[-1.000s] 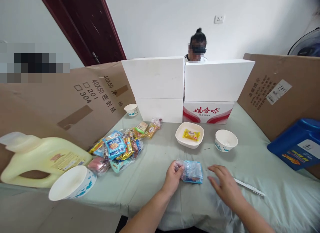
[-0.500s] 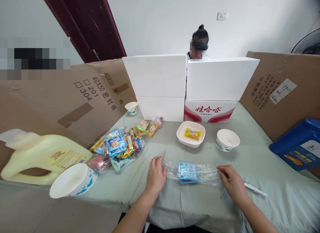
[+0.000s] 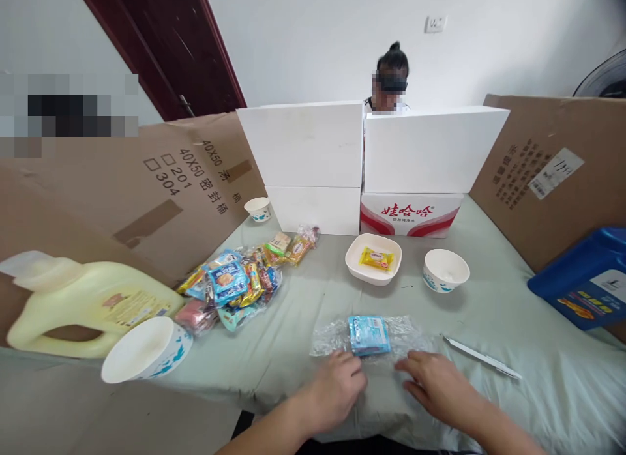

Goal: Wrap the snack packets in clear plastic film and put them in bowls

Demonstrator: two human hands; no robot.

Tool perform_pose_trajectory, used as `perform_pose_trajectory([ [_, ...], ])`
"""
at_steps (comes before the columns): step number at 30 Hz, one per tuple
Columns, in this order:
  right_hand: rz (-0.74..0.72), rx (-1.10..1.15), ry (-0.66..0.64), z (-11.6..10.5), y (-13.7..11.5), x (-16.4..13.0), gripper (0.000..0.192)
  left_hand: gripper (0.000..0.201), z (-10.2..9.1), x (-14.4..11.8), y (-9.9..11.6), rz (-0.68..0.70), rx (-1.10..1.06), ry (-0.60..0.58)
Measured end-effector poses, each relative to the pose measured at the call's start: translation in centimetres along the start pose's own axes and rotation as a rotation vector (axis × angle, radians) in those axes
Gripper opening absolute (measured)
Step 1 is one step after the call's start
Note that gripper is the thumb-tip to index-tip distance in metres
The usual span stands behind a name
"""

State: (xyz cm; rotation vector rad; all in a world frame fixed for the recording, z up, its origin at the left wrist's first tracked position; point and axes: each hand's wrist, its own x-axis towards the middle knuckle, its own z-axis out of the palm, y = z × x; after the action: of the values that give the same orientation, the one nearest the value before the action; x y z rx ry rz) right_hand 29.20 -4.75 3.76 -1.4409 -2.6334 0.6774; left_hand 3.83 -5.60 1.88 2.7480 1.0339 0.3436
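Observation:
A light blue snack packet (image 3: 369, 334) lies on a crumpled clear plastic wrapper (image 3: 330, 334), which spreads out on both sides of it. My left hand (image 3: 337, 386) is just below the packet at the wrapper's near edge, its fingers bent and holding nothing I can see; whether they touch the plastic is unclear. On the other side, my right hand (image 3: 437, 383) is open, thumb apart from the fingers, close to the wrapper's lower right edge. A white utility knife or pen-like tool (image 3: 482, 357) rests on the cloth beyond my right hand.
A white dish (image 3: 359, 272) holds a yellow packet (image 3: 376, 259); a paper bowl (image 3: 445, 272) stands beside it. Wrapped snacks (image 3: 227, 282), a large paper bowl (image 3: 161, 360) and a yellow jug (image 3: 132, 289) are left. A blue jug (image 3: 581, 279) is right. White boxes (image 3: 313, 145) screen another person.
Both hands have let go of the wrapper's ends and drawn inward and nearer to me, below the blue packet. The thin white tool now shows in full.

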Motion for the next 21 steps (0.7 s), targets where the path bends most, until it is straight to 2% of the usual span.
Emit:
perform_pose_trajectory([
  [2, -0.013, 0.017, -0.046, -0.6, -0.5, -1.0, 0.009, 0.008, -0.3, -1.3, 0.8, 0.039, -0.103, -0.055],
  [3, -0.029, 0.027, -0.018, -0.8, -0.7, -1.1, 0.009, 0.007, -0.5, -1.4, 1.0, 0.023, -0.146, -0.015],
  [5, -0.082, 0.044, 0.133, -1.1, -0.7, -0.4, 0.019, 0.017, -0.8, -0.7, 1.1, -0.068, -0.149, 0.154],
  [7, -0.116, 0.042, 0.314, -1.0, -0.3, 1.1, 0.024, 0.034, -0.8, 0.8, 0.8, -0.174, -0.050, 0.311],
  [9, -0.106, 0.034, 0.396, -0.7, 0.2, 2.4, 0.028, 0.042, -0.3, 2.0, 0.6, -0.229, 0.063, 0.363],
  [11, -0.088, 0.034, 0.302, -0.3, 0.5, 2.6, 0.038, 0.031, 0.7, 2.0, 0.7, -0.201, 0.122, 0.325],
  [14, -0.071, -0.008, 0.031, 0.5, 0.1, 1.0, 0.026, 0.014, 2.8, -0.1, 1.7, -0.058, 0.132, 0.189],
  [16, -0.055, -0.102, -0.070, 1.1, -0.4, -0.2, 0.026, 0.007, 3.7, -1.8, 2.5, 0.007, 0.099, 0.140],
  [18, -0.007, -0.197, -0.079, 1.8, -0.7, -0.6, 0.027, 0.015, 4.0, -2.7, 3.0, -0.015, 0.024, 0.131],
  [21, 0.115, -0.270, 0.016, 2.5, -0.5, 0.5, 0.024, 0.015, 3.0, -2.0, 2.7, -0.229, -0.090, 0.152],
])
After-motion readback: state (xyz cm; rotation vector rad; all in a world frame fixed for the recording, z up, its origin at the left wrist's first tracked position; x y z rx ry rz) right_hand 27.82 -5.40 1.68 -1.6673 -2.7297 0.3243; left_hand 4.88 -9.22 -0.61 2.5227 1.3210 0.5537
